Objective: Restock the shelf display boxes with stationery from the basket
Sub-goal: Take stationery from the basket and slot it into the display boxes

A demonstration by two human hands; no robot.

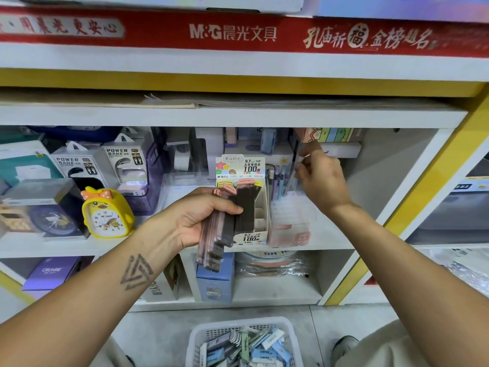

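Your left hand (pixel 203 213) clamps a stack of lead cases (pixel 219 229), fingers curled round it, just in front of the display box (pixel 254 207), ready for loading. Your right hand (pixel 321 178) reaches beside the clear pen box (pixel 288 207); its fingertips appear pinched, on what you cannot tell. The basket (pixel 201 337) sits below both hands.

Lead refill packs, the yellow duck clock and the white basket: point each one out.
Lead refill packs (pixel 215 234): head view, on the dark middle of the bundle below the left hand's fingers.
Yellow duck clock (pixel 107 222): head view, on its white dial.
White basket (pixel 201 331): head view, on its back rim, left part.
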